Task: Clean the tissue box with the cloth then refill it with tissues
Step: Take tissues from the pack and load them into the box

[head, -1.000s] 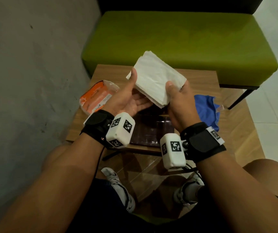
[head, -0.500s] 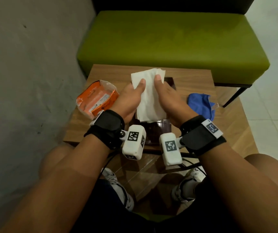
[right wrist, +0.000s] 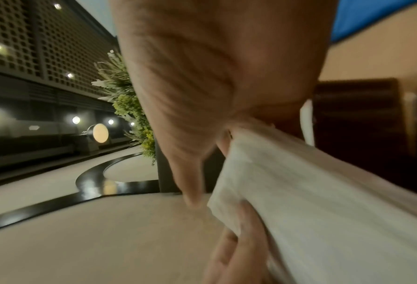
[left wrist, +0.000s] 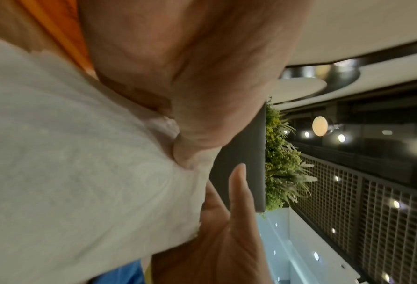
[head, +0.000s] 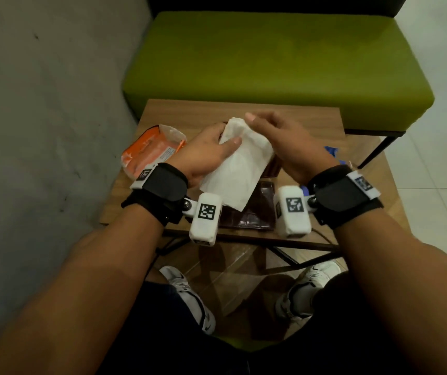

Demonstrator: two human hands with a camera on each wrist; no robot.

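White tissues [head: 240, 165], a folded stack, held above a small wooden table [head: 292, 115] between both hands. Left hand [head: 206, 155]: grips the stack's left edge, thumb laid across the top sheet, fingers hidden beneath; in the left wrist view the stack [left wrist: 81, 173] fills the frame beside the thumb. Right hand [head: 279, 143]: set against the stack's right edge, thumb raised over the far corner; fingers lie out of sight behind the paper in the head view, and the right wrist view shows the hand [right wrist: 214, 86] closed on the sheaf [right wrist: 312, 192] with a fingertip under its edge. Tissue box [head: 252, 212]: dark brown, on the table directly below the stack, its near part visible between the two wrist cameras; whether the stack touches it cannot be told. Cloth [head: 332, 152]: blue, on the table right of the box, mostly hidden by the right wrist. Orange tissue packet [head: 146, 155]: opened, lying at the table's left edge just beside the left hand. Green upholstered bench [head: 276, 66]: beyond the table. Two white shoes visible on the floor beneath the table.
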